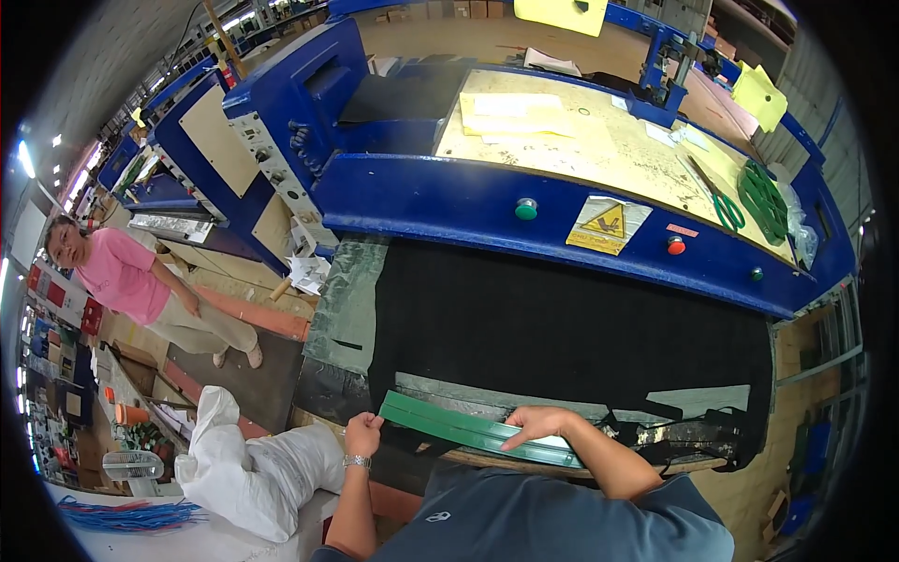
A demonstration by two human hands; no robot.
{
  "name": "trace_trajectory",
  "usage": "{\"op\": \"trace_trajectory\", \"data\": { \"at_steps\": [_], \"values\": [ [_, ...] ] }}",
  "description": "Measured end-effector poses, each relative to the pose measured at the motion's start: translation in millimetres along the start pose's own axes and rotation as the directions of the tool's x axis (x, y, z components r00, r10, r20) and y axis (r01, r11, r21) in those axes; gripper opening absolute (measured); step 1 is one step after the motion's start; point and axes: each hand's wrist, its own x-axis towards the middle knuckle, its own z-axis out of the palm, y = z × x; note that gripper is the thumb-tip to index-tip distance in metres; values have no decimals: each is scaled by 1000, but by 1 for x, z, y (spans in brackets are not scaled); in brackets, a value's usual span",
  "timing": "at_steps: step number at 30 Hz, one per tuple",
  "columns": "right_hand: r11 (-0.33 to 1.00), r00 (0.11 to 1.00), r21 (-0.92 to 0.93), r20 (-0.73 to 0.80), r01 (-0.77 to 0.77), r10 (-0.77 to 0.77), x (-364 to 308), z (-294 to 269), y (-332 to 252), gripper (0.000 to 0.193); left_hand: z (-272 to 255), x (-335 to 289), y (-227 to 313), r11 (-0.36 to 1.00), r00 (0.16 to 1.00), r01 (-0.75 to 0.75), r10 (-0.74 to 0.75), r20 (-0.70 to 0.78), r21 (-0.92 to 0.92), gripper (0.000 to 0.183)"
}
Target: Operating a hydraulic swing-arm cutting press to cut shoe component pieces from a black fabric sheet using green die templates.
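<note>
A long, narrow green strip (440, 421) with a glossy surface slants across in front of me, over the near edge of the press bed. At its left end, my left hand (363, 434) has its fingers curled closed on the corner. My right hand (540, 426) grips it farther right, thumb lying on top and the other fingers partly hidden. Beyond the strip, black fabric (562, 318) covers most of the bed, its near edge uneven. Grey-green sheet material (346, 300) shows at the left and along the front.
A blue press beam (421, 192) with buttons spans the far side. On its pale top lie green-handled scissors (726, 208) and yellow paper (515, 117). White sacks (253, 468) bulge at my left. A person in pink (126, 276) stands in the left aisle.
</note>
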Motion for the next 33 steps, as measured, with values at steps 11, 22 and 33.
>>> {"op": "trace_trajectory", "data": {
  "at_steps": [11,22,33],
  "values": [
    [999,1000,36,20,-3,2,-2,-2,-5,45,-2,-2,3,1000,1000,-13,13,-8,-28,23],
    [1000,1000,-4,4,1,-1,0,0,0,48,-3,-6,6,1000,1000,-11,12,-28,28,21],
    [984,973,21,-152,179,-174,11,0,19,54,-10,3,25,975,996,-63,76,50,-213,26]
  ]
}}
